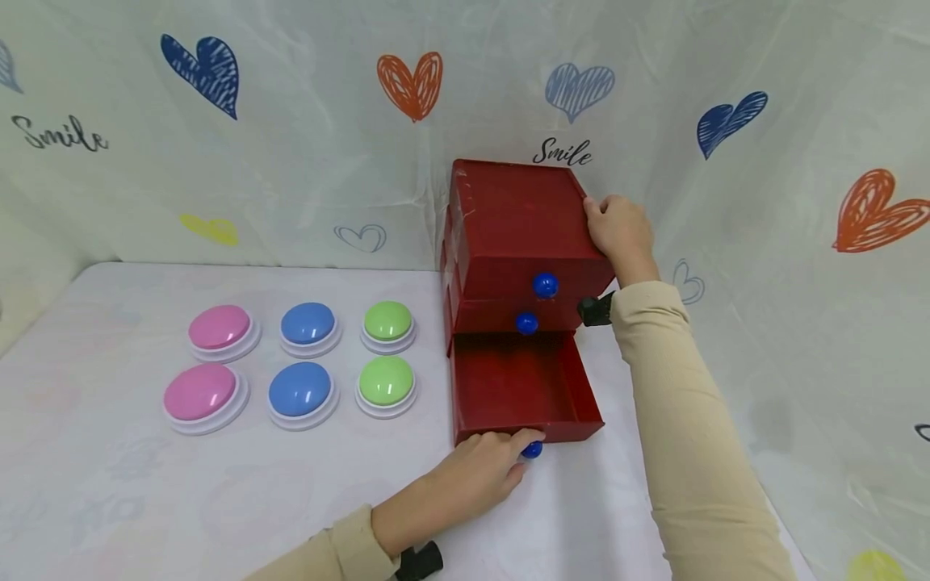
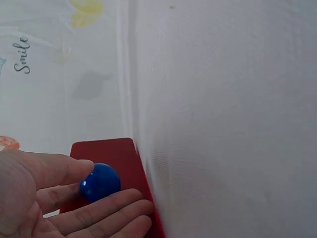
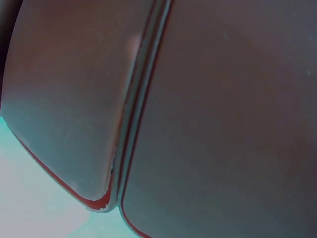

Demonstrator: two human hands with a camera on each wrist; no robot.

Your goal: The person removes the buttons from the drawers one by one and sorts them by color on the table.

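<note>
A red drawer cabinet (image 1: 519, 206) stands against the backdrop, its bottom drawer (image 1: 508, 383) pulled out and bare inside. At that drawer's front, my left hand (image 1: 468, 476) pinches the round blue knob (image 1: 533, 449). The left wrist view shows the thumb and index finger at the blue knob (image 2: 101, 183), the other fingers stretched beside it. My right hand (image 1: 623, 230) grips the cabinet's upper right edge, thumb towards the top; the other fingers are mostly hidden. Dark cabinet panels (image 3: 223, 124) with a seam fill the right wrist view.
Two upper drawers with blue knobs (image 1: 545, 285) are closed. Left of the cabinet, push buttons stand in two rows on the white tablecloth (image 1: 305, 492): pink (image 1: 219, 327), blue (image 1: 308, 323) and green (image 1: 388, 320). A heart-printed cloth (image 1: 305, 145) hangs behind.
</note>
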